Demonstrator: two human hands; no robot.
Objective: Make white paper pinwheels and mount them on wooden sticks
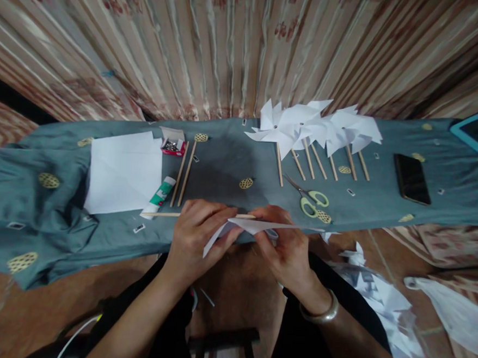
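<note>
No text is legible; marks on the green-and-white tube (161, 192) and tablecloth (227, 162) are too small.

Over the surface's (228, 156) near edge, the left hand (200, 228) and right hand (283, 245) hold folded white paper (258, 225) and a thin wooden stick (162, 214) pointing to nine o'clock. From them, white pinwheels (302, 126) lie at one o'clock, green-handled scissors (304, 193) at two with a phone (411, 178) beyond, and white sheets (122, 173) at ten, past a glue tube (162, 193).
</note>
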